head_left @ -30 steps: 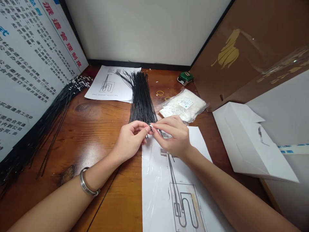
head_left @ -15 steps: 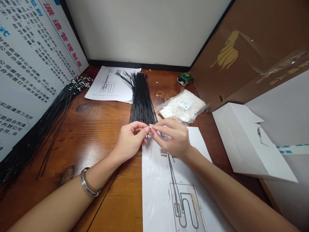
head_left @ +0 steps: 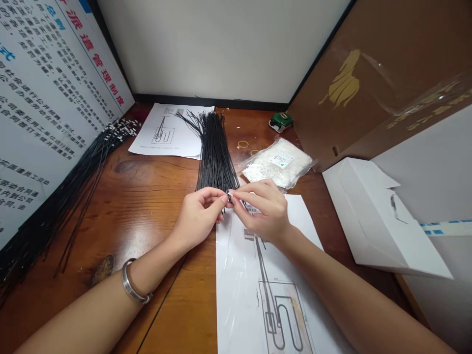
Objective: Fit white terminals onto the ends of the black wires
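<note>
My left hand (head_left: 201, 209) is closed in a pinch on a black wire (head_left: 230, 199), at the near end of a thick bundle of black wires (head_left: 217, 152). Against it, my right hand (head_left: 263, 209) pinches a tiny white connector (head_left: 230, 192) between thumb and forefinger. The fingertips of both hands nearly meet, partly hiding the wire end. Whether the wire sits inside the connector I cannot tell. Behind my right hand lies a clear bag of small white parts (head_left: 295, 157). Under the hands is a printed wire drawing (head_left: 239, 295) in a glossy cover.
More black wires with white ends (head_left: 84, 167) lie along the printed board at left. A second drawing sheet (head_left: 143, 142) sits behind. A green tape measure (head_left: 280, 122), yellow rubber bands (head_left: 243, 144) and a white open box (head_left: 368, 216) are on the right, beside a brown carton (head_left: 391, 64).
The hands stay almost in place, fingertips shifting slightly. More of the black wire now shows between the fingertips beneath the white connector. The whole view has shifted a little.
</note>
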### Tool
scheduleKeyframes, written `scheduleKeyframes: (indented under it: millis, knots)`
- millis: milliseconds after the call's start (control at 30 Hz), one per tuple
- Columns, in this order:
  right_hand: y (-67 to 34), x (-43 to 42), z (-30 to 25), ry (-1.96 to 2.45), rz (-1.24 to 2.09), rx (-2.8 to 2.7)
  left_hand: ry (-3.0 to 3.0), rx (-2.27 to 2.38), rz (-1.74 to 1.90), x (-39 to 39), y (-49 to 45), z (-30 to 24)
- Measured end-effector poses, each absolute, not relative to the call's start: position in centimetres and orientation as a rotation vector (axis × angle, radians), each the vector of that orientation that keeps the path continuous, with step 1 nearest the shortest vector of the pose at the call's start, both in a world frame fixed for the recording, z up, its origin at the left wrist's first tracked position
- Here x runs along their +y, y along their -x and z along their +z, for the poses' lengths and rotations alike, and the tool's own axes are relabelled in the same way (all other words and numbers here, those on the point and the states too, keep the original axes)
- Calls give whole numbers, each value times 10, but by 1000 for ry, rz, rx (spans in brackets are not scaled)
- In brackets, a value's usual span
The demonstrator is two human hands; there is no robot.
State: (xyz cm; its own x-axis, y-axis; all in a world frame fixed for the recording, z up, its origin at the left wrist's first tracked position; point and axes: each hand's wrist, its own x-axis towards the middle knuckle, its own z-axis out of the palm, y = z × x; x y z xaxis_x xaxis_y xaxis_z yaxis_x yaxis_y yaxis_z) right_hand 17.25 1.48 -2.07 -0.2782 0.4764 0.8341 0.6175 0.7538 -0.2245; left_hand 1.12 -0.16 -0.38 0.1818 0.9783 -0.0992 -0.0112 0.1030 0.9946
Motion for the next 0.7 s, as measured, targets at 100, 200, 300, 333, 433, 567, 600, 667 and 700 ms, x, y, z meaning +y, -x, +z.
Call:
scheduleKeyframes:
  millis: [100, 200, 300, 333, 433, 567, 600, 667, 700]
  knots:
    - [-172, 14, -22, 823, -157, -1938, -1206, 1097, 1009, -2, -11, -4]
    - [-173, 15, -23, 862, -157, -1886, -1208, 1091, 994, -2, -11, -4]
    - [-176, 18, -25, 991, -149, -1703, -1215, 1094, 955, -3, -11, -3]
    - [-178, 20, -25, 1047, -133, -1624, -1219, 1093, 943, -3, -10, -3]
    - [-184, 25, -25, 1199, -81, -1428, -1245, 1079, 914, -6, -10, -1]
    - [-189, 26, -26, 1342, 15, -1382, -1292, 1090, 902, -9, -10, 2]
    - [-190, 25, -26, 1339, 36, -1412, -1303, 1106, 920, -8, -9, 3]
    - [-191, 22, -26, 1286, 88, -1534, -1329, 1166, 975, -4, -2, 8]
    - [-192, 21, -26, 1253, 126, -1624, -1350, 1212, 996, 0, 4, 11]
